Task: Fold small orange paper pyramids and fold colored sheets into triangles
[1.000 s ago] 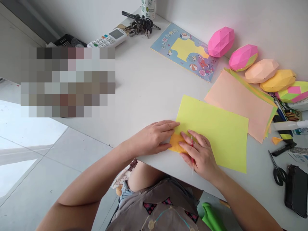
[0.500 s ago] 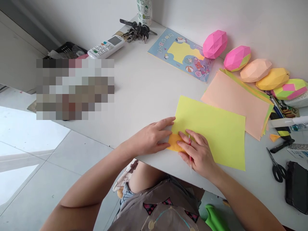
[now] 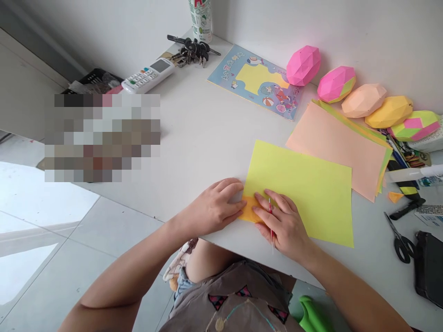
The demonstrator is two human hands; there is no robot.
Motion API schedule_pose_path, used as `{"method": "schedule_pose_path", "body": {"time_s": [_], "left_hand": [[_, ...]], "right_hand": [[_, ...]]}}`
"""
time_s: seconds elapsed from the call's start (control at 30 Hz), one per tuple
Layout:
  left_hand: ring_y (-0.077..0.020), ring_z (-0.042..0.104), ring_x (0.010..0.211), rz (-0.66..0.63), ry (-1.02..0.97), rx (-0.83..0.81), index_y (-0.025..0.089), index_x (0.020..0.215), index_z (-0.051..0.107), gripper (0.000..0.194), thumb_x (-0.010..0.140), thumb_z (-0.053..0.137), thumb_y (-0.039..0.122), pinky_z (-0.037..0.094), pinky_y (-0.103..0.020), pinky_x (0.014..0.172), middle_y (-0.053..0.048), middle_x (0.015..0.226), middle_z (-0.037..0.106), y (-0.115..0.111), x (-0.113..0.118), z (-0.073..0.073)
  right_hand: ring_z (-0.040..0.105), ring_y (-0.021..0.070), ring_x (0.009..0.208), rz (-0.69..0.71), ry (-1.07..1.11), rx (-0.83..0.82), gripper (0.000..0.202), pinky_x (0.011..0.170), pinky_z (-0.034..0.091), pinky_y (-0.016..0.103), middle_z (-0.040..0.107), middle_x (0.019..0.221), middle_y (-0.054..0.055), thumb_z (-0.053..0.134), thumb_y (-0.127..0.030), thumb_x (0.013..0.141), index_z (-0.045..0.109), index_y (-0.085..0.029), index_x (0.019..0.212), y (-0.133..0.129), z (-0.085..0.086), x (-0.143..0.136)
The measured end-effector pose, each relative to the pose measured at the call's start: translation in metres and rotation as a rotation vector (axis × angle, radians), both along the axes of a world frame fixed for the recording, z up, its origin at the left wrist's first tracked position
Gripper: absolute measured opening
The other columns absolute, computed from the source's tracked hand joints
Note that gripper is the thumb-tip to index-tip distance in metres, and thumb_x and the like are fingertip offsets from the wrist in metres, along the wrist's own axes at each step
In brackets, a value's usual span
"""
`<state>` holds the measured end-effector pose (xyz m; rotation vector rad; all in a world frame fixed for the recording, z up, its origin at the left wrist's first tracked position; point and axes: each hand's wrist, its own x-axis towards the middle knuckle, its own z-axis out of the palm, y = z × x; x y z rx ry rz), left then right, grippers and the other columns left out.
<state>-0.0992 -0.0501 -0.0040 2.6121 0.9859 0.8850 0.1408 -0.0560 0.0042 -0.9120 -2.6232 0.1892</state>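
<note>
A small orange paper piece lies over the near left corner of a yellow-green sheet at the table's front edge. My left hand has its fingers bent in, with the fingertips at the orange paper's left edge. My right hand presses its fingertips on the right part of the orange paper. A slim red pen is tucked between the fingers of that hand, its tip pointing away from me. The fingers partly cover the orange paper.
Peach and other coloured sheets lie right of the yellow-green one, below several faceted paper shapes. Scissors and a black phone-like object sit at right. A paper packet, keys and a remote stand farther back.
My left fingers have drawn closer together and bent in at the orange paper's edge. My right hand keeps nearly the same place, pen still in it. The camera view has shifted slightly.
</note>
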Motion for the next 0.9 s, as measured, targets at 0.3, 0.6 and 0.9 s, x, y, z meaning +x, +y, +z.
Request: {"method": "schedule_pose_path", "body": {"time_s": [0.3, 0.6, 0.9], "left_hand": [[-0.0298, 0.053, 0.116, 0.0, -0.019, -0.043, 0.014, 0.096, 0.067, 0.015, 0.091, 0.053, 0.015, 0.056, -0.045, 0.087, -0.016, 0.115, 0.058, 0.0005, -0.0004, 0.0005], [-0.0299, 0.052, 0.117, 0.005, -0.031, -0.07, 0.014, 0.097, 0.067, 0.015, 0.092, 0.053, 0.016, 0.056, -0.045, 0.089, -0.016, 0.116, 0.058, 0.0007, -0.0012, 0.0031], [-0.032, 0.051, 0.117, -0.018, -0.047, -0.095, 0.01, 0.098, 0.068, 0.017, 0.092, 0.052, 0.014, 0.055, -0.046, 0.089, -0.019, 0.116, 0.057, 0.0022, -0.0011, 0.0022]], "right_hand": [[0.045, 0.027, 0.133, 0.113, 0.076, 0.007, 0.03, 0.103, 0.048, 0.049, 0.062, 0.129, 0.015, 0.052, -0.006, 0.087, 0.06, -0.014, 0.115, -0.0012, -0.0036, 0.0036], [0.052, 0.023, 0.128, 0.096, 0.093, -0.077, 0.03, 0.106, 0.047, 0.044, 0.064, 0.127, 0.012, 0.05, -0.008, 0.089, 0.06, -0.017, 0.117, 0.0025, -0.0014, 0.0006], [0.052, 0.024, 0.128, 0.091, 0.089, -0.082, 0.029, 0.105, 0.047, 0.046, 0.062, 0.128, 0.014, 0.052, -0.008, 0.089, 0.059, -0.015, 0.116, 0.0019, -0.0032, 0.0006]]}}
